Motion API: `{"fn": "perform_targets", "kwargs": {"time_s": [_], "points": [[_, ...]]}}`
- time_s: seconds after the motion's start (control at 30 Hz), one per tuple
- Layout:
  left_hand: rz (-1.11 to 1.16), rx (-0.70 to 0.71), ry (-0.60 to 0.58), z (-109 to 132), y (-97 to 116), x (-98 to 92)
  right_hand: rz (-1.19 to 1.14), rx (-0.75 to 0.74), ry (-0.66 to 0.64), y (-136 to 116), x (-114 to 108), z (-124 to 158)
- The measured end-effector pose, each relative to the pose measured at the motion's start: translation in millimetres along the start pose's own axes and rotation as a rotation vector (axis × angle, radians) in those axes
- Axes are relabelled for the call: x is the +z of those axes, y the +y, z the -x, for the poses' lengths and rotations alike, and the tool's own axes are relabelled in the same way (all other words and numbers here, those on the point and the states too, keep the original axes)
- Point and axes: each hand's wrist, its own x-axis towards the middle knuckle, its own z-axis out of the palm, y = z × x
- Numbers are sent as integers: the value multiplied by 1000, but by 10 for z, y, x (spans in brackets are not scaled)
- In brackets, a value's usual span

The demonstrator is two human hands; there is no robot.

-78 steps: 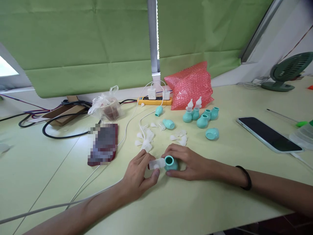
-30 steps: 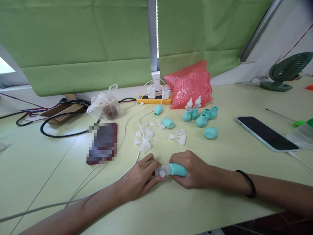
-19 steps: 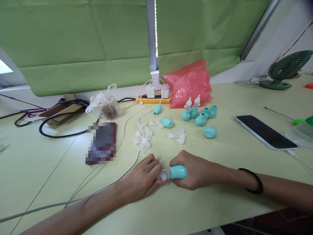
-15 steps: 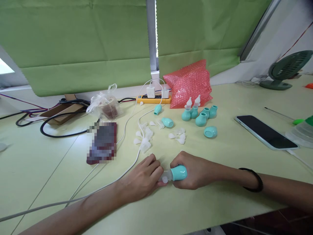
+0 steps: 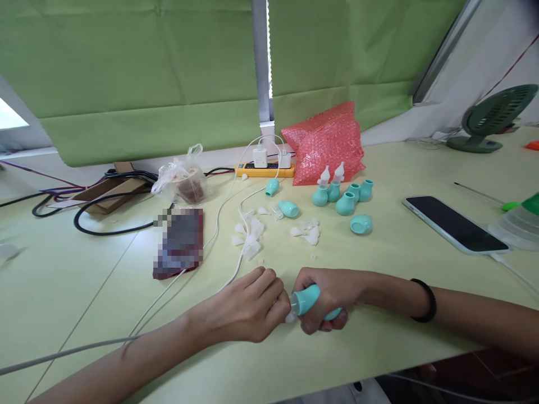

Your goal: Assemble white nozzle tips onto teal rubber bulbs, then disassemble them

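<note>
Near the table's front, my right hand [image 5: 322,294] wraps round a teal squeeze bulb [image 5: 307,299], a nasal aspirator by its shape. My left hand [image 5: 256,306] closes over the clear plastic nozzle piece [image 5: 293,304] at the bulb's neck, hiding most of it. Beyond my hands, white tips and clear parts [image 5: 252,244] lie in a loose pile, with a smaller group of white tips [image 5: 310,235] to the right. Two aspirators with nozzles [image 5: 320,194] stand upright near several bare teal bulbs [image 5: 345,204]. Other teal bulbs [image 5: 288,209] lie on their sides.
A white cable [image 5: 219,283] crosses the table, running beneath my left arm. At the back are a yellow power strip [image 5: 265,171] and a pink bubble-wrap bag [image 5: 328,148]. A phone [image 5: 457,224] lies right; a blurred dark red item [image 5: 179,244] left. A green fan [image 5: 484,120] stands far right.
Both my hands have turned, and the bulb now tilts up to the right. My left hand has shifted right over the nozzle piece, covering more of it. The view has shifted slightly.
</note>
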Motion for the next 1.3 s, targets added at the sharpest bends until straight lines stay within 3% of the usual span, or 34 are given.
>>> {"fn": "perform_targets", "kwargs": {"time_s": [0.1, 0.23, 0.37, 0.5, 0.6, 0.7, 0.8, 0.9, 1.13, 1.3], "points": [[114, -21, 37, -15, -9, 0, -29, 7, -52, -5, 13, 9], [192, -68, 57, 37, -18, 86, -8, -35, -4, -13, 27, 27], [189, -189, 116, 136, -83, 216, 74, -208, 212, 13, 5, -6], [123, -505, 134, 196, -219, 291, 23, -512, 488, 74, -39, -101], [77, -674, 49, 230, -329, 309, -12, -596, 580, 119, -57, -155], [39, -765, -128, 279, -424, 330, 56, -578, 576, 146, -52, -169], [7, -799, -261, 327, -487, 366, 93, -567, 575, 158, -43, -169], [11, -781, -281, 350, -506, 393, 49, -576, 581, 163, -39, -178], [66, -807, -227, 354, -494, 399, 91, -580, 619, 168, -24, -184], [88, -874, 4, 290, -475, 328, 123, -569, 653, 170, -23, -183]]}}
